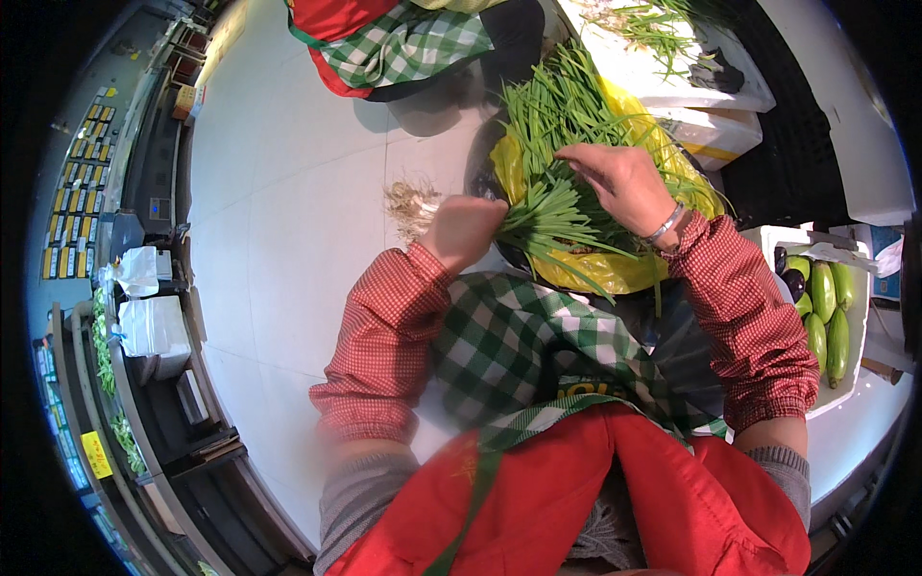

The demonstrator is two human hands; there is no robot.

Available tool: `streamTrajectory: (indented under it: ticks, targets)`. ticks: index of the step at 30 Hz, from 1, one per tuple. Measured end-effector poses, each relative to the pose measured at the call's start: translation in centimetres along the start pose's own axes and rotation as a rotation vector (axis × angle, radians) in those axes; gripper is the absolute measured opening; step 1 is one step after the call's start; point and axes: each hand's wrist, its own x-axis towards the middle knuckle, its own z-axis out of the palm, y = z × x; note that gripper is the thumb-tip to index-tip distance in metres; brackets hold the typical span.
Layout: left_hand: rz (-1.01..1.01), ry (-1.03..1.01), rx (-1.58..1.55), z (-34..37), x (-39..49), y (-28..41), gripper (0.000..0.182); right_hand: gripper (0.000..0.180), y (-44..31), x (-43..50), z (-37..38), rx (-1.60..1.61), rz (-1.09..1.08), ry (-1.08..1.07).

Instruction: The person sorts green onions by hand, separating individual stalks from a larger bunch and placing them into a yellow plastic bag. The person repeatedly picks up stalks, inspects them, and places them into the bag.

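My left hand (464, 229) is closed around a bunch of long green leafy stalks (551, 216), whose pale, rooty ends (412, 205) stick out to its left. To the right, my right hand (621, 183) is bent over the greens, its fingers slightly curled; whether it pinches a stalk is hard to tell. Beneath both hands lies a heap of the same long greens (551, 108) in a dark container lined with a yellow plastic bag (605, 272).
A co-worker in a green checked apron (410, 50) is at the top. White foam boxes (706, 129) with more greens stand upper right. Another foam box (861, 345) holds green and dark, long vegetables (822, 291). Shelving (144, 403) lines the left side.
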Motion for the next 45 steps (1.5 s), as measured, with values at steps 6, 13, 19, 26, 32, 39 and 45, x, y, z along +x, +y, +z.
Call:
streamTrajectory:
  ticks: [6, 13, 19, 26, 32, 39, 45]
  targets:
    - [-0.048, -0.068, -0.008, -0.3, 0.0, 0.1, 0.015, 0.014, 0.4, -0.5, 0.1, -0.123, 0.013, -0.137]
    - [-0.056, -0.051, -0.002, -0.7, 0.0, 0.6, 0.009, 0.017, 0.1, -0.5, 0.1, -0.196, -0.081, -0.17]
    - [-0.052, -0.037, 0.085, -0.5, 0.0, 0.7, 0.008, 0.013, 0.3, -0.8, 0.5, -0.057, 0.038, -0.177]
    - [-0.036, -0.017, 0.063, -0.4, 0.1, 0.6, 0.007, 0.011, 0.4, -1.5, 0.3, -0.038, 0.095, -0.249]
    - [-0.005, 0.006, 0.03, -0.4, 0.3, 0.6, 0.007, 0.019, 0.5, -1.4, 1.0, -0.073, -0.051, -0.228]
    - [0.002, 0.009, 0.017, -0.2, 0.2, 0.6, 0.006, 0.018, 0.5, -1.6, 1.5, -0.087, -0.147, -0.211]
    - [-0.003, -0.003, 0.017, 0.1, 0.2, 0.6, 0.006, 0.011, 0.2, -1.5, 1.6, -0.187, -0.213, -0.244]
